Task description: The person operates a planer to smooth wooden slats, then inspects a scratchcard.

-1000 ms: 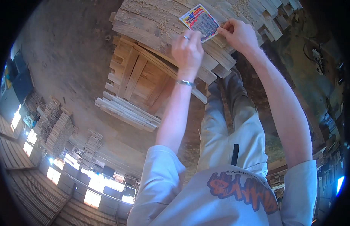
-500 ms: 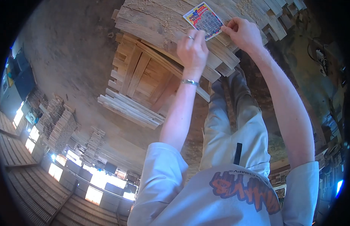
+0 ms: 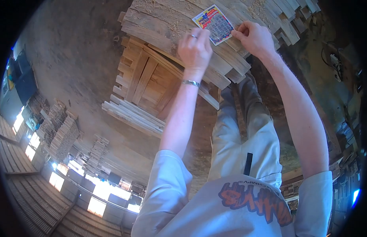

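Scratch card [image 3: 214, 23], top centre of frame, lies on stacked planks [image 3: 167, 23]. Right hand [image 3: 252, 37] pinches its corner; left hand [image 3: 195, 47], fingers closed, scratches. Keep the card flat.

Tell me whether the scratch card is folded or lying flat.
Flat: the scratch card lies spread face up on the wooden stack, with the right hand holding its edge.

Dirt floor [image 3: 73, 59], stacked lumber [image 3: 59, 136], bright windows [image 3: 98, 205].
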### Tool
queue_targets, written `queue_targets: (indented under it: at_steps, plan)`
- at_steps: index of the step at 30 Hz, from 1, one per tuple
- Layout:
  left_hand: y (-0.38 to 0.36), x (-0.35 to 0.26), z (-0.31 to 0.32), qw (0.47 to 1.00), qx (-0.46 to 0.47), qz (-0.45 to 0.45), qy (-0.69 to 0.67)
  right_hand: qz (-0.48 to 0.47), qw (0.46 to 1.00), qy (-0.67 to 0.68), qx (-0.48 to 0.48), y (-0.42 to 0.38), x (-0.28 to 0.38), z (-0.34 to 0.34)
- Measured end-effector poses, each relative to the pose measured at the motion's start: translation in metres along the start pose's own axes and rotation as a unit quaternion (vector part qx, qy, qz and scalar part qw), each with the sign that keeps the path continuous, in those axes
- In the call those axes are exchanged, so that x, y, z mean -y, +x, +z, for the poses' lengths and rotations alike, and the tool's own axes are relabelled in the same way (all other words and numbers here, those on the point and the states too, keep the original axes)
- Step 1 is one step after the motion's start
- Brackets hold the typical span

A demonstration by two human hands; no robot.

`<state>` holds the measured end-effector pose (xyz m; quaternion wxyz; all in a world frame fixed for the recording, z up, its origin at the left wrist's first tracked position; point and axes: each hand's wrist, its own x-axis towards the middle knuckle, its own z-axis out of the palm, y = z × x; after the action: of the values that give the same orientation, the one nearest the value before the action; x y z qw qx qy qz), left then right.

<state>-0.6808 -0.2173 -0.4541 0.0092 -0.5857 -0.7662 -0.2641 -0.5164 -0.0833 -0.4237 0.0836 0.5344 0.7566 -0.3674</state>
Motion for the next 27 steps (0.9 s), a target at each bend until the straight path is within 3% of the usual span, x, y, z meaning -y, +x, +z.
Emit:
queue_targets:
  at_steps: [3, 8, 12, 15, 20, 24, 27]
  plan:
    - [-0.004, -0.004, 0.002, 0.999, 0.007, -0.032, 0.016, 0.005, 1.0, 0.006, 0.006, -0.003, -0.001, 0.002]
    - [-0.017, -0.016, -0.003, 0.999, 0.027, 0.008, -0.022, -0.001, 1.0, 0.002, 0.012, 0.001, 0.0, -0.003]
    - [-0.006, -0.003, 0.003, 1.0, -0.011, -0.015, 0.002, 0.0, 1.0, 0.003, 0.004, 0.0, -0.002, 0.001]
    - [-0.024, -0.021, 0.001, 0.999, 0.015, -0.006, -0.039, -0.008, 1.0, 0.004, 0.003, 0.0, -0.003, 0.002]
    - [0.015, 0.008, 0.006, 1.0, -0.013, -0.027, 0.004, -0.009, 1.0, 0.004, 0.002, 0.001, -0.003, -0.001]
    - [-0.002, -0.015, 0.005, 0.999, 0.037, 0.036, -0.005, -0.011, 1.0, 0.001, 0.006, 0.001, -0.003, 0.002]
    - [-0.004, -0.015, 0.001, 0.998, 0.046, 0.036, -0.033, -0.011, 1.0, -0.007, 0.007, 0.003, -0.002, 0.0]
